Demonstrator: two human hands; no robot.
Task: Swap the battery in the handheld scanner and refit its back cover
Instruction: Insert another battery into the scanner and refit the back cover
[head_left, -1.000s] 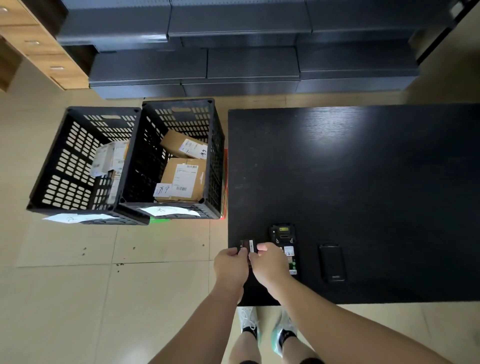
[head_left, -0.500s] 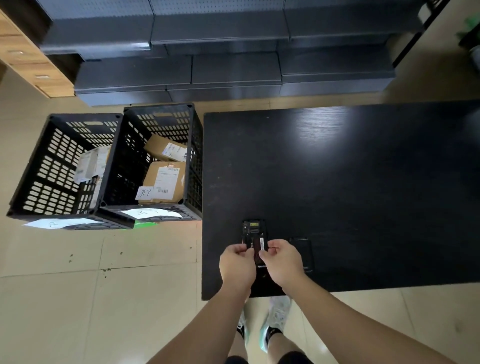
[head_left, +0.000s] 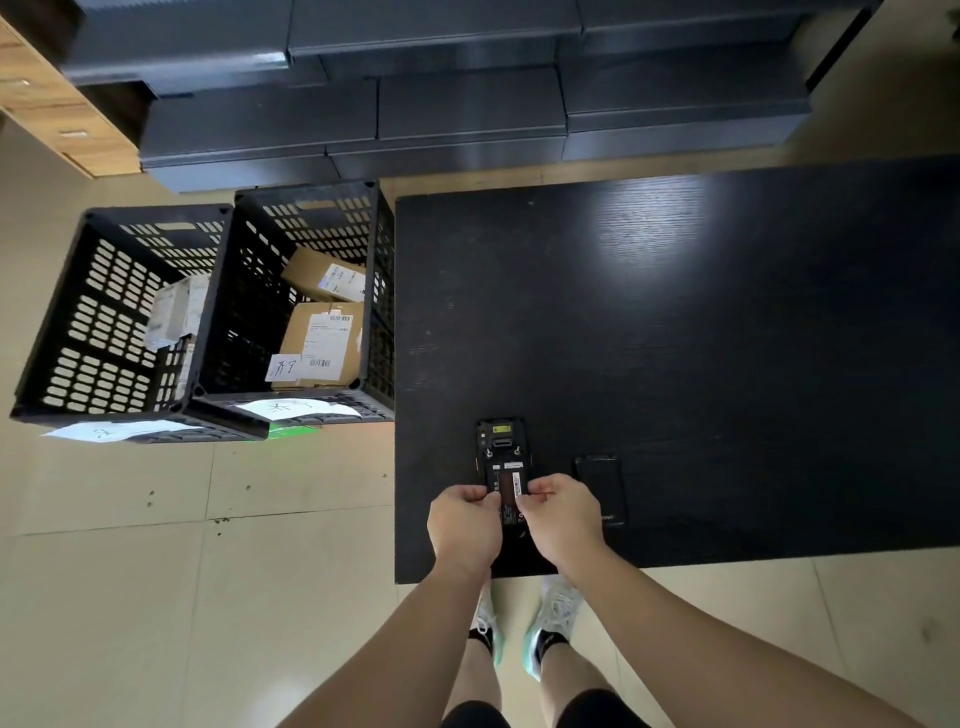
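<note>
**Battery held over the open back of the scanner**

The battery (head_left: 508, 484), dark with a white barcode label, sits over the open back of the handheld scanner (head_left: 500, 452), pinched at its near end between the fingertips of both hands. The left hand (head_left: 461, 525) has thumb and forefinger closed on the battery's left edge; the right hand (head_left: 563, 514) has thumb and forefinger closed on its right edge. Whether the battery is fully seated in the bay cannot be told.

The scanner lies face down on the black table (head_left: 727, 338), its far end with a small yellow label reaching out beyond the fingertips and its near end hidden under the hands. Just beside the right hand's knuckles, on the outer side, the back cover (head_left: 600, 486) lies flat on the table, apart from the scanner.

Well beyond the left hand, off the table's edge, two black crates (head_left: 218, 312) stand on the tiled floor (head_left: 156, 597) touching each other, with cardboard parcels (head_left: 322, 338) inside.
</note>
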